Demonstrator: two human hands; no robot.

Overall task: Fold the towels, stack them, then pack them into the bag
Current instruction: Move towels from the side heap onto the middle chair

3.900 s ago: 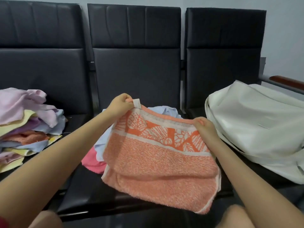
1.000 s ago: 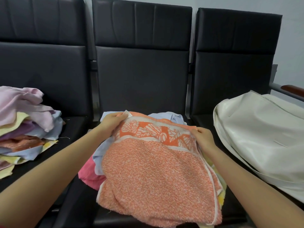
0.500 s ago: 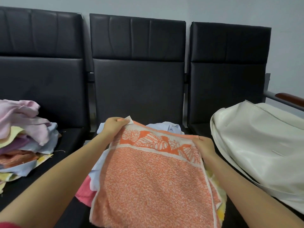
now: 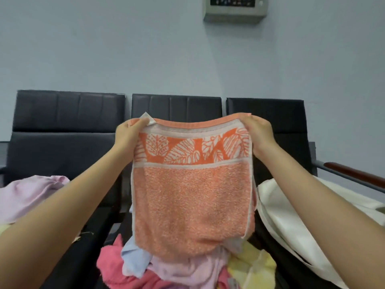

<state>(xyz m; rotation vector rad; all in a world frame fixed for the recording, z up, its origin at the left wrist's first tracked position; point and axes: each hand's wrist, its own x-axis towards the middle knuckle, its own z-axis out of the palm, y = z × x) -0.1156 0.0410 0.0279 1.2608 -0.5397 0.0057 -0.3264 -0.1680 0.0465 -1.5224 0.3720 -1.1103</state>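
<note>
An orange towel with a leaf-patterned band hangs in the air above the middle chair, folded double. My left hand pinches its top left corner and my right hand pinches its top right corner. Under it, on the middle seat, lies a loose heap of towels in pink, light blue, lilac and yellow. The white bag lies on the right seat, partly behind my right forearm.
Three black chairs stand in a row against a grey wall. A pile of towels with a lilac one on top sits on the left seat. A wooden armrest juts out at right. A small box hangs on the wall.
Both hands have lifted the orange towel from the heap up to backrest height, so it now hangs free. The camera has tilted up and shows more wall.
</note>
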